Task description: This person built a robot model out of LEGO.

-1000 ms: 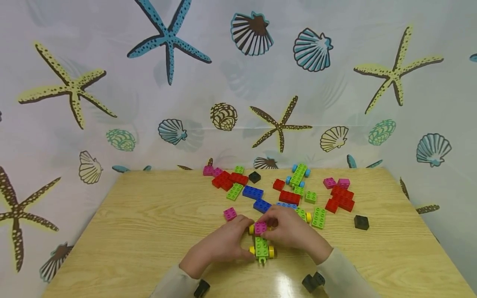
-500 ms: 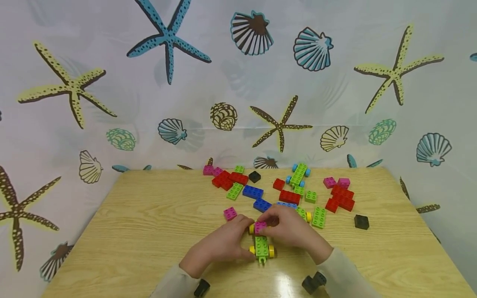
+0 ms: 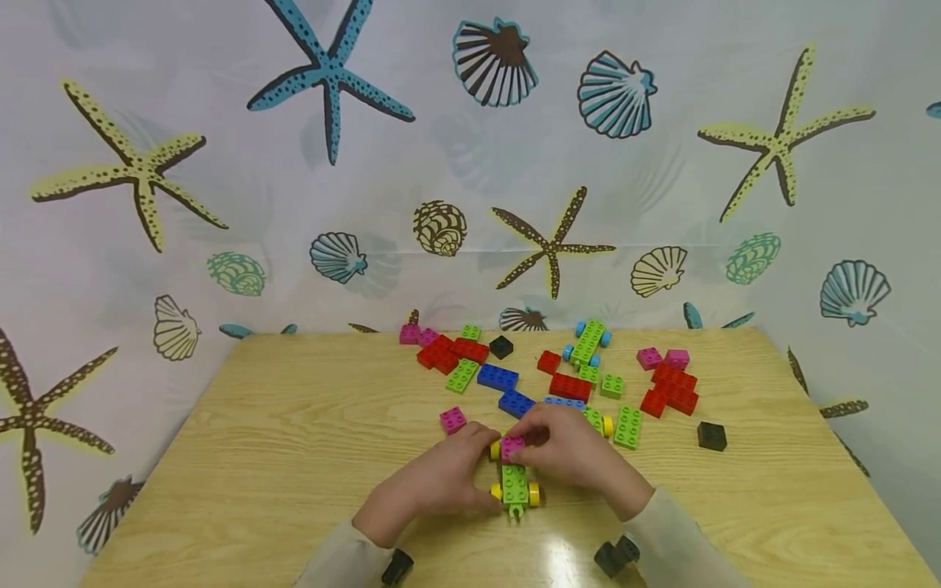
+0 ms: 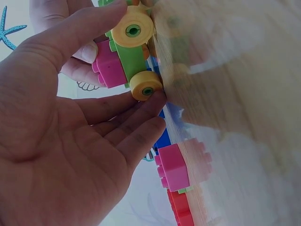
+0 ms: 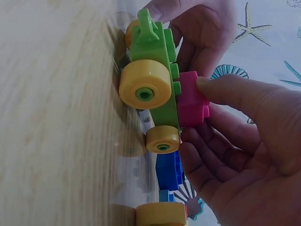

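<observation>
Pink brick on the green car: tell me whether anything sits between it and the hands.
Nothing visible does. The right hand has its thumb on the pink brick, which sits on the green car. The left hand steadies the car from the other side.

Bright, even indoor light, soft shadows.
White glare on the table near edge; wide-angle bending at head-view borders; wrist views blurred close up.

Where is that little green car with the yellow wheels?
In the head view, the green car sits at the table's near edge, between both hands, left and right, a pink brick on it.
</observation>
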Demonstrator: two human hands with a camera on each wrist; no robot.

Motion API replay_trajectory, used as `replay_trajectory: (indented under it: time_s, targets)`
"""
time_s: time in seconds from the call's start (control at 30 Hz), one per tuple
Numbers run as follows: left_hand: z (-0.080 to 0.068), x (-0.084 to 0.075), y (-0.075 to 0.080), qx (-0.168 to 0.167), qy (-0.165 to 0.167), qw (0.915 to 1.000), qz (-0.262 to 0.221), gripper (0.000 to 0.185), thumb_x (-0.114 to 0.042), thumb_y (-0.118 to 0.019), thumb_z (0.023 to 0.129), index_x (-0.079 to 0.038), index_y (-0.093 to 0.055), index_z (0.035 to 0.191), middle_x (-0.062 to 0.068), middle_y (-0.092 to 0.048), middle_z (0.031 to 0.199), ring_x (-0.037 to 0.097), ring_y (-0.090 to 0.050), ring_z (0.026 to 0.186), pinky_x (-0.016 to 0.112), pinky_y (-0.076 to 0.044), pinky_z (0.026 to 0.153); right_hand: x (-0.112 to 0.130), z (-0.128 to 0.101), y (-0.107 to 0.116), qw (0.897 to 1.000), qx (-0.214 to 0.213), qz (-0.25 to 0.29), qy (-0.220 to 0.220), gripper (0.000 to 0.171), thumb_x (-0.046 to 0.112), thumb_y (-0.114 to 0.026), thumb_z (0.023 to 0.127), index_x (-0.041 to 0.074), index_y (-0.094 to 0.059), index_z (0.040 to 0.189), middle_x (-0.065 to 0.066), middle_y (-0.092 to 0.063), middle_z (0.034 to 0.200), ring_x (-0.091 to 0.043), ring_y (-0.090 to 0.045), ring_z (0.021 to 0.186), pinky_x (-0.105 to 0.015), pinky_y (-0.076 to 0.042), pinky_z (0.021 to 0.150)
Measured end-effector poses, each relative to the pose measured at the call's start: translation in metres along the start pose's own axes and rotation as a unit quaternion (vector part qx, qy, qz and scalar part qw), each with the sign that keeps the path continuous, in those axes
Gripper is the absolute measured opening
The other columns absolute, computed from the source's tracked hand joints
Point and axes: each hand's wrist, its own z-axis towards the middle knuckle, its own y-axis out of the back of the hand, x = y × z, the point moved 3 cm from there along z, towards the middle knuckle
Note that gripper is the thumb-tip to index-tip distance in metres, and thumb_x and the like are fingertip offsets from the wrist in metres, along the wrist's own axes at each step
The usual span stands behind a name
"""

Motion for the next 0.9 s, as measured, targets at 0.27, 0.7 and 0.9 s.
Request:
replay_trajectory:
  time_s: [0.27,0.7,0.9]
  targets:
    - [0.0,0.0,0.0,0.003,0.002,1.0,-0.005,0.091,-0.039,-0.099,0.086,-0.001,-0.057,0.157,0.015,-0.061,0.154,0.033,-0.063,0.144,0.055,-0.051,0.127,0.0,-0.001,0.001,1.0,0.001,0.008,-0.006,0.022,0.023,-0.09,0.096,0.016,-0.086,0.116,0.003,-0.077,0.108,-0.015,-0.066,0.098,-0.026,-0.056,0.087]
    - [0.001,0.001,-0.001,0.008,0.013,0.9999,0.005,0.093,-0.041,-0.098,0.086,-0.003,-0.056,0.16,0.013,-0.06,0.156,0.032,-0.062,0.146,0.054,-0.051,0.127,-0.001,-0.002,0.0,1.0,-0.008,0.021,-0.018,0.025,0.022,-0.09,0.096,0.015,-0.084,0.12,0.001,-0.077,0.113,-0.017,-0.069,0.104,-0.032,-0.059,0.095]
    - [0.002,0.003,-0.002,0.007,0.011,0.9999,0.011,0.093,-0.043,-0.098,0.087,-0.003,-0.056,0.16,0.013,-0.06,0.156,0.032,-0.062,0.145,0.053,-0.051,0.127,0.0,-0.002,-0.001,0.999,-0.01,0.027,-0.02,0.021,0.018,-0.089,0.096,0.016,-0.085,0.116,0.002,-0.076,0.11,-0.016,-0.068,0.101,-0.029,-0.058,0.093]
